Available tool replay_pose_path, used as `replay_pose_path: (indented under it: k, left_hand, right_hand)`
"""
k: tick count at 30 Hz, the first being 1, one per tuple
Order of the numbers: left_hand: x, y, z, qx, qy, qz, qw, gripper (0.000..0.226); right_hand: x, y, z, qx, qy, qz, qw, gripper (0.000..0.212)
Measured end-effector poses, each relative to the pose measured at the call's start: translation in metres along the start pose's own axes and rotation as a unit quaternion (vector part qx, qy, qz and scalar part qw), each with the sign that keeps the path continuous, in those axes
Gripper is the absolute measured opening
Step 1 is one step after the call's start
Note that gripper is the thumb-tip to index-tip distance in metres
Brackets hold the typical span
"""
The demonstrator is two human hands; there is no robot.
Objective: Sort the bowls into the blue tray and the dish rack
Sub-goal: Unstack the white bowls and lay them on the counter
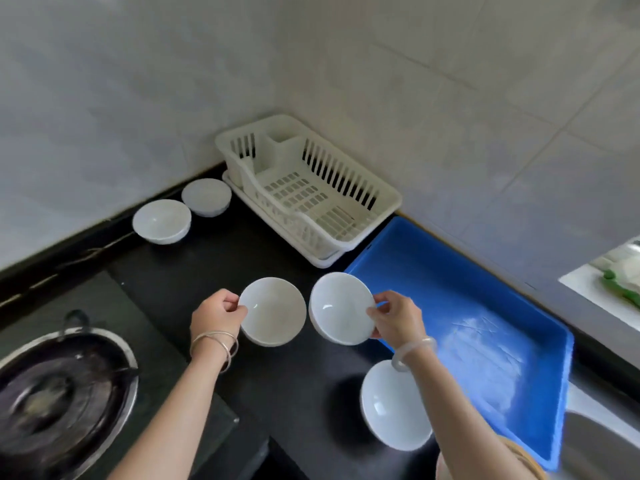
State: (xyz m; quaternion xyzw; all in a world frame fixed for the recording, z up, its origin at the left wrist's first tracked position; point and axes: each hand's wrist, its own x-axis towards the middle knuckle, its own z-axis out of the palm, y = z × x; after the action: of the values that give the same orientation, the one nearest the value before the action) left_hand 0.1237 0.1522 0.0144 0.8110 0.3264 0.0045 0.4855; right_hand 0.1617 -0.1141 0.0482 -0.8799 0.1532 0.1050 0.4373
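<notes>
Head view: left hand (216,311) pinches the rim of the first bowl (273,311) and right hand (394,318) pinches the rim of the second bowl (341,308), which is tilted. Both bowls are over the middle of the black worktop (214,258), close together, beside the blue tray (467,323). Third bowl (391,407) sits near the front edge under the right wrist; fourth bowl (161,221) and fifth bowl (206,197) stand along the back edge, left of the dish rack (304,188) in the back corner.

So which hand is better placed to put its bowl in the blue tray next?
Probably the right hand: the white bowl it pinches sits at the blue tray's left edge, while the left hand holds the other bowl further away, over the black counter.
</notes>
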Motion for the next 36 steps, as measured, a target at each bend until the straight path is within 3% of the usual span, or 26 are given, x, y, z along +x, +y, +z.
replay_pose_path:
  k: [7,16,30,33,36]
  left_hand:
    - [0.062,-0.041,-0.037,-0.063,0.083,-0.092,0.99,0.01]
    - [0.123,-0.049,-0.054,-0.142,0.165,-0.15,0.964,0.012]
    - [0.153,-0.062,-0.047,-0.241,0.187,-0.195,0.932,0.015]
    - [0.153,-0.065,-0.045,-0.301,0.17,-0.202,0.916,0.016]
    - [0.145,-0.07,-0.041,-0.365,0.101,-0.219,0.899,0.031]
  right_hand:
    - [0.063,-0.055,0.094,-0.008,-0.099,0.006,0.995,0.013]
    - [0.123,-0.096,0.176,-0.018,-0.117,0.006,0.993,0.018]
    - [0.149,-0.107,0.216,0.002,-0.097,0.044,0.994,0.014]
    - [0.145,-0.107,0.216,0.045,-0.101,0.066,0.992,0.013]
    - [0.134,-0.102,0.217,0.159,-0.143,0.139,0.967,0.029]
